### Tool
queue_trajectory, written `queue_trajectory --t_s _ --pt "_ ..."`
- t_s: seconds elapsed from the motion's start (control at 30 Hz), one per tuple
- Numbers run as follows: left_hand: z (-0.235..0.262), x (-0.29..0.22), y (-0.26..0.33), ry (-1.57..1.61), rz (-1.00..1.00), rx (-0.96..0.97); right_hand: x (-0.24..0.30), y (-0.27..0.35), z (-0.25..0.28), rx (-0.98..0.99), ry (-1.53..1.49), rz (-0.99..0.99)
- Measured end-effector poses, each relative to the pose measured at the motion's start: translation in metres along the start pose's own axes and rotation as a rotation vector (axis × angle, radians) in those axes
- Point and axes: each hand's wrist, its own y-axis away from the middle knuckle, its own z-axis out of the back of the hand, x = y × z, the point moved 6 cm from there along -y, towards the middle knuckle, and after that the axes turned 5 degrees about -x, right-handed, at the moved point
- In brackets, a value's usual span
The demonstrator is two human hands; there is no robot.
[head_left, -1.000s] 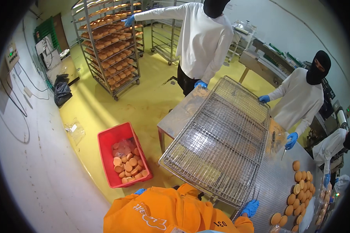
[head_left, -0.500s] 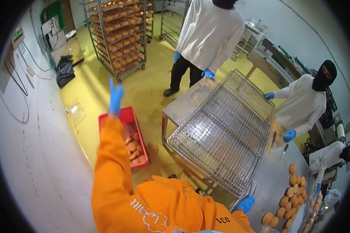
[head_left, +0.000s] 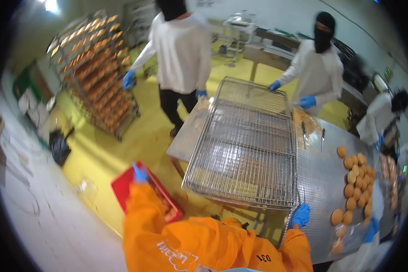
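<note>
My left hand (head_left: 140, 173), in a blue glove, reaches out over the red crate (head_left: 121, 189) on the floor. Its fingers look stretched out and hold nothing I can see, though motion blurs them. Round golden buns (head_left: 169, 209) lie in the crate, partly hidden by my orange sleeve. My right hand (head_left: 301, 215), also gloved in blue, is at the near edge of the metal table (head_left: 319, 190), beside the near right corner of the stacked wire racks (head_left: 245, 154). Its fingers appear loosely spread, with nothing seen in them.
Across the table a person (head_left: 319, 68) has one hand on the racks' far edge. Another person (head_left: 181, 54) stands at the far left. A tall trolley of buns (head_left: 95, 81) stands behind. Knives (head_left: 323, 139) and loose buns (head_left: 358, 181) lie on the table.
My view has turned and shifted, so the trolley looks tilted. My left hand now appears lower, over the crate. The person at the far left has swung an arm out toward the trolley.
</note>
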Motion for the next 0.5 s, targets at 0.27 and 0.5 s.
queue_trajectory --t_s 0.27,0.5 --pt "-0.08 0.122 0.162 0.143 0.298 0.355 -0.002 0.004 0.01 0.058 -0.025 -0.078" --pt "-0.097 0.147 0.241 0.378 0.386 0.483 -0.016 0.005 -0.005 0.016 -0.025 -0.006"
